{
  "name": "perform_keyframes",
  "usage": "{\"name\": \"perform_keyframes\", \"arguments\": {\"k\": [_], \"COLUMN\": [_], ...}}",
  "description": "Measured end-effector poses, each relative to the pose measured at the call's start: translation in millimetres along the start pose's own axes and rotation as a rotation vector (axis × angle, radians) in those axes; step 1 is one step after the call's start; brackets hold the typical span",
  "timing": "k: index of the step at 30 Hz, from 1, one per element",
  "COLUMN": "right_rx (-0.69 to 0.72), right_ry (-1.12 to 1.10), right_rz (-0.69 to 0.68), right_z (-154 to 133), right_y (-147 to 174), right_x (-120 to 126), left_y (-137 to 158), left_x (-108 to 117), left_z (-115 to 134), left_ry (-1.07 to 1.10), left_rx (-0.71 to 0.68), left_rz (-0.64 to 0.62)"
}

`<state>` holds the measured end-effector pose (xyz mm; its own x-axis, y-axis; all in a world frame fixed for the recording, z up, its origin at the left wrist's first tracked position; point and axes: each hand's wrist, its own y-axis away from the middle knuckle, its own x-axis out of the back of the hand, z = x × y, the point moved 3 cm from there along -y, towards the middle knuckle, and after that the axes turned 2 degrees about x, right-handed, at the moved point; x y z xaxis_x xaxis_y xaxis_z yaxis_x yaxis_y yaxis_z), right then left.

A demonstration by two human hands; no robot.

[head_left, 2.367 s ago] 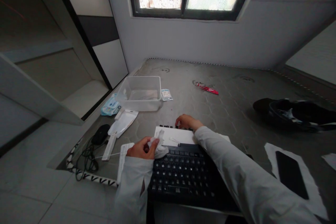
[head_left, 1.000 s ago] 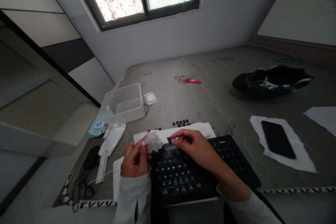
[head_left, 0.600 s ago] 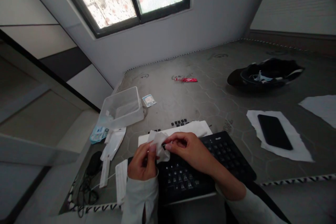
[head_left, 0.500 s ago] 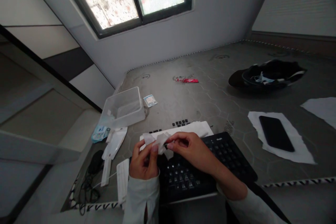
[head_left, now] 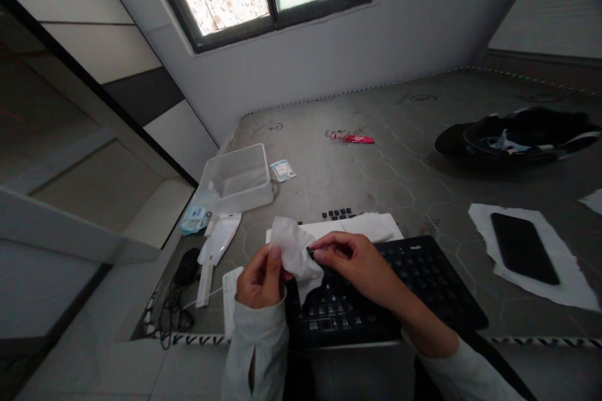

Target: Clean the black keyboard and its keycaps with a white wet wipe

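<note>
My left hand [head_left: 259,277] holds a white wipe [head_left: 295,252] above the left end of a black keyboard [head_left: 385,291]. My right hand [head_left: 357,262] pinches a small black keycap [head_left: 311,252] against the wipe. The keyboard lies at the near edge of a grey mattress [head_left: 376,163]. Behind it sits a white sheet [head_left: 362,225] with a few loose black keycaps [head_left: 339,213] at its far edge.
A clear plastic tub [head_left: 237,178] stands at the left, with a small sachet [head_left: 283,170], a blue wipes pack [head_left: 194,219] and white packaging [head_left: 217,244] nearby. A mouse [head_left: 187,265] with cable lies at the left edge. A phone [head_left: 524,247] on paper and a black helmet [head_left: 517,135] are right.
My right hand came back from the far keycaps with one keycap and met the wipe in my left hand. The wipe has been unfolded over it. The view tilted and shifted.
</note>
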<state>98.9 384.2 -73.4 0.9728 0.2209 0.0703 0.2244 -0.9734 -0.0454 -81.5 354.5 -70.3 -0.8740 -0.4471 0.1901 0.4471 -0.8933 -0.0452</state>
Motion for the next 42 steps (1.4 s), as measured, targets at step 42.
{"name": "perform_keyframes", "arguments": {"k": [42], "right_rx": [0.152], "right_ry": [0.054], "right_rz": [0.026], "right_z": [4.9], "right_y": [11.2], "right_x": [-7.2], "left_y": [11.2], "left_x": [-28.8], "left_z": [-0.1], "left_ry": [0.469], "left_rx": [-0.019], "left_rz": [-0.284]}}
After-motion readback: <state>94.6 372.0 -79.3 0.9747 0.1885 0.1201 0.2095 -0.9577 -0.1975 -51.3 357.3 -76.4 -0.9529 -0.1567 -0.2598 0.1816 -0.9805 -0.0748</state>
